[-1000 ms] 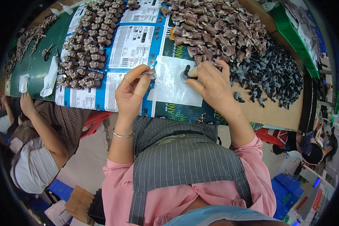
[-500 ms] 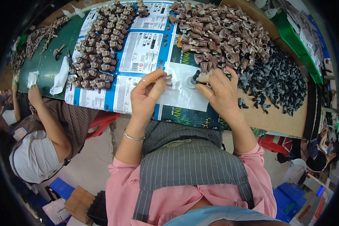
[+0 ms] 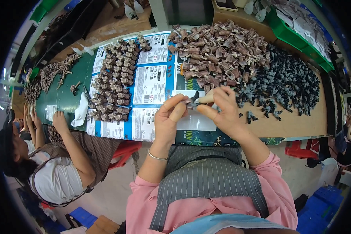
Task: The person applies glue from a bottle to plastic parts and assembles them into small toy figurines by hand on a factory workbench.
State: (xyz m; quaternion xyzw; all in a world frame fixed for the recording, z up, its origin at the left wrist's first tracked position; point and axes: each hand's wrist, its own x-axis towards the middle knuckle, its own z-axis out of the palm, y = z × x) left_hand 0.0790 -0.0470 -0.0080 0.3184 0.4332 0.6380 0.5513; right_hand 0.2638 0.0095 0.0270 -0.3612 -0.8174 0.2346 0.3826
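In front of my chest both hands meet over a white plastic sheet [image 3: 199,124]. My left hand [image 3: 170,119] is closed, thumb and fingers pinching a small brown figure part, mostly hidden by the fingertips. My right hand [image 3: 223,111] pinches a small grey-and-black legs piece [image 3: 195,96], its black boot pointing up. The two pieces touch or nearly touch between the fingertips; whether they are joined I cannot tell. Beyond my hands lies a heap of brown hollow figure parts [image 3: 222,50]. To its right spreads a heap of grey-and-black legs pieces [image 3: 288,84].
Rows of assembled brown figures [image 3: 115,80] stand left on printed blue-and-white sheets [image 3: 148,85]. Farther left, a green tabletop [image 3: 68,87] carries more brown parts. A green bin [image 3: 296,37] stands at the far right. A co-worker's hand [image 3: 60,121] rests near the left table edge.
My hands have come together from apart, bringing the brown part and the legs piece to each other. The view has tilted up, showing more of the table's far side.
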